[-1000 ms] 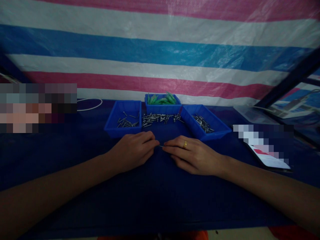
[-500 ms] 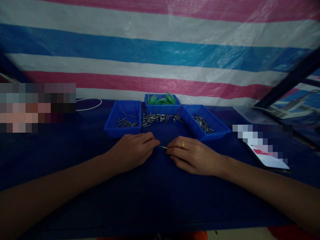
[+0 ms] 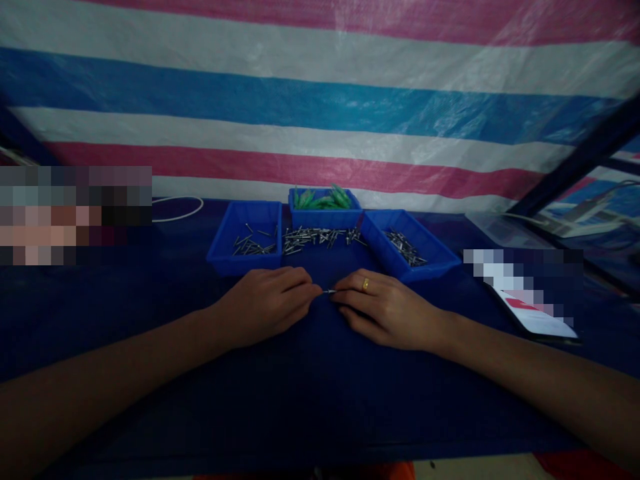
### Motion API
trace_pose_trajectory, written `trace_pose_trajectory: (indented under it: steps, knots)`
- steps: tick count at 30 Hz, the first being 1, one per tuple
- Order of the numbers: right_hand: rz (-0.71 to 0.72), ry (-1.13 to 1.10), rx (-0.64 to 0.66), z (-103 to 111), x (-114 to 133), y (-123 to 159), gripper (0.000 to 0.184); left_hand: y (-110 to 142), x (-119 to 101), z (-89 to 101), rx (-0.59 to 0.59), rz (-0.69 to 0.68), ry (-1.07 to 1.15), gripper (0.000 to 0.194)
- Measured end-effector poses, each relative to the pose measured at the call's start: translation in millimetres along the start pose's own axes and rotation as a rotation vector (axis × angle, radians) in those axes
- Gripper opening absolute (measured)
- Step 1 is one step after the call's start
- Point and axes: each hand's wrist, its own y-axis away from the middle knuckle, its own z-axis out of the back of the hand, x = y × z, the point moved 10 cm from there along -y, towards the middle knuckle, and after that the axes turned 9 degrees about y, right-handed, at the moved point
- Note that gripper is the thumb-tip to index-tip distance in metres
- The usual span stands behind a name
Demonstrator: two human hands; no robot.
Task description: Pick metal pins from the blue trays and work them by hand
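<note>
Between my two hands a thin silvery metal pin [image 3: 328, 291] spans the small gap, its ends hidden by fingertips. My left hand [image 3: 277, 300] is closed, pinching the pin's left end with thumb and forefinger. From the other side my right hand [image 3: 383, 307], with a gold ring on one finger, pinches its right end. Whether it is one piece or two joined pieces I cannot tell. Just beyond the hands, a pile of similar slim metal pieces [image 3: 320, 237] lies on the blue table [image 3: 320, 393].
Left of the pile stands a blue bin [image 3: 217, 257] with loose metal pins; another blue bin [image 3: 440, 257] on the right holds more. A third bin [image 3: 325, 216] at the back contains green pieces. A phone-like device [image 3: 545, 320] lies at right, and a white cable [image 3: 193, 198] at back left.
My left fingertips have shifted slightly right, narrowing the gap to my right hand, so less of the pin shows. It now lies more level. The bins and pile are unchanged.
</note>
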Motion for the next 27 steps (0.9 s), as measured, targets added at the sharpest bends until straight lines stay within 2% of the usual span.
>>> trace_pose_trajectory:
  steps: [5,9,27]
  knots:
    - [0.003,-0.002,0.018,-1.9,0.5,0.1,0.027,-1.2,-5.1,11.5,-0.082,-0.024,-0.002,0.014]
    - [0.001,-0.005,0.006,-1.4,0.7,1.1,0.028,-0.6,-3.2,14.0,-0.102,-0.004,-0.016,0.014]
    - [-0.102,0.027,-0.005,0.1,-9.9,1.5,0.034,1.6,-0.2,5.5,-0.018,0.021,-0.037,0.019]
